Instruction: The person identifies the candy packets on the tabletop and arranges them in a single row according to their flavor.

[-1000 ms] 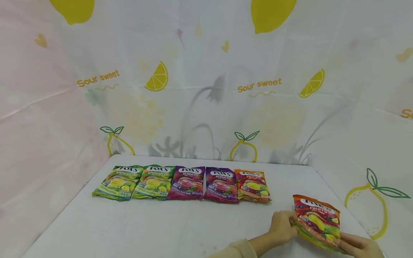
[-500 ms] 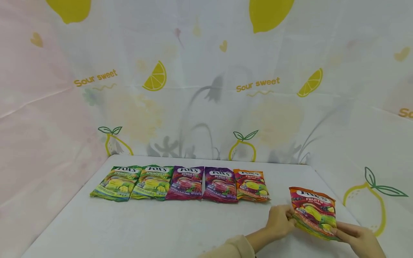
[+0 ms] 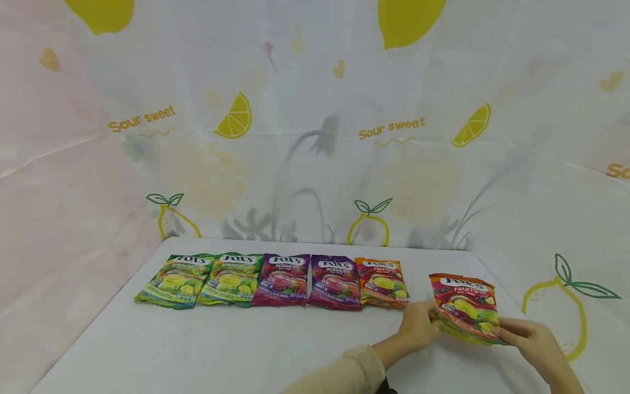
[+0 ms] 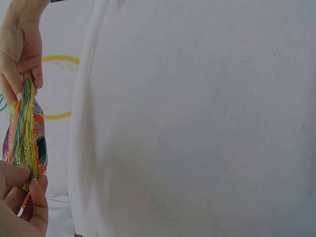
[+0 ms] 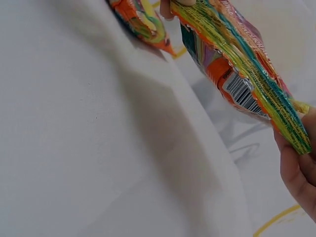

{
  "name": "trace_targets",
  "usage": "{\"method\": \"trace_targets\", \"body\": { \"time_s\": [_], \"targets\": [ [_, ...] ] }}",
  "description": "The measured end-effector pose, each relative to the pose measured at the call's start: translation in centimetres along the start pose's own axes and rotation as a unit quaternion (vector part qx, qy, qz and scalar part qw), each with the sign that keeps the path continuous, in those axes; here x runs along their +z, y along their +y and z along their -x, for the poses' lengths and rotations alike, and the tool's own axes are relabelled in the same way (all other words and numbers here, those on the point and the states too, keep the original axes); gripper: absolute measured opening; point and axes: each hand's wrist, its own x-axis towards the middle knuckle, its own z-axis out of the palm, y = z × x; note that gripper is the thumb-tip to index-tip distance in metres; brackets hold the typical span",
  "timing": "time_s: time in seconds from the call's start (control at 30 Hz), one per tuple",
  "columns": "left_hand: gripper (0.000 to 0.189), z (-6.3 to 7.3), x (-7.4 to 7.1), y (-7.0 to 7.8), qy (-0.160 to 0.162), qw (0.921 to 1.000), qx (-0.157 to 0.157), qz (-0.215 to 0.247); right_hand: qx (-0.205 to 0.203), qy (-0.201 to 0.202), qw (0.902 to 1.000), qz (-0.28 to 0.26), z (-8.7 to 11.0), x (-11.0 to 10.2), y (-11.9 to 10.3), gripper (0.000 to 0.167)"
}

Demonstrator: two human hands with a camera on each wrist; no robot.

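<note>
Both hands hold one orange and red "Fox's Fruits" candy bag (image 3: 465, 309) at the right of the table. My left hand (image 3: 418, 326) pinches its lower left corner. The lower right corner is gripped by my right hand (image 3: 529, 342), thumb on the printed front. In the left wrist view the bag's crimped bottom edge (image 4: 27, 133) stretches between the two hands. A barcode shows on the back of the bag (image 5: 229, 74) in the right wrist view, which looks at it from below. Just left of the hands lies a second orange fruits candy bag (image 3: 383, 283).
Left of that orange bag, in one row along the back, lie two purple berries bags (image 3: 334, 283) and two green spring tea bags (image 3: 231, 279). The white table (image 3: 221, 350) meets a lemon-print cloth backdrop (image 3: 295, 180) behind and at the sides.
Both hands have carried the held candy bag away from the front edge, toward the back and a little left. The row of bags lies as before; the view has shifted slightly.
</note>
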Motion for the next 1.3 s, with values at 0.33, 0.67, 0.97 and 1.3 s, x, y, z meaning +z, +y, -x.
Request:
{"method": "trace_targets", "body": {
  "time_s": [0.33,0.67,0.97,1.3],
  "targets": [
    [0.012,-1.4,-0.4,-1.0,0.001,0.999,-0.042,-0.017,-0.076,0.057,0.9954,0.007,-2.0,0.9,-0.8,0.037],
    [0.014,-2.5,-0.8,-1.9,0.028,0.9977,-0.012,-0.061,-0.09,0.079,0.9927,0.015,-3.5,1.6,-1.7,0.035],
    [0.014,-3.7,-1.2,-1.9,0.029,0.9962,-0.017,-0.08,-0.101,0.079,0.9918,-0.007,-5.0,1.7,-2.1,0.033],
    [0.018,-5.0,-1.6,-2.2,0.013,0.9925,-0.078,-0.093,-0.117,0.075,0.9897,-0.034,-6.7,2.5,-2.6,0.03]
  ]
}}
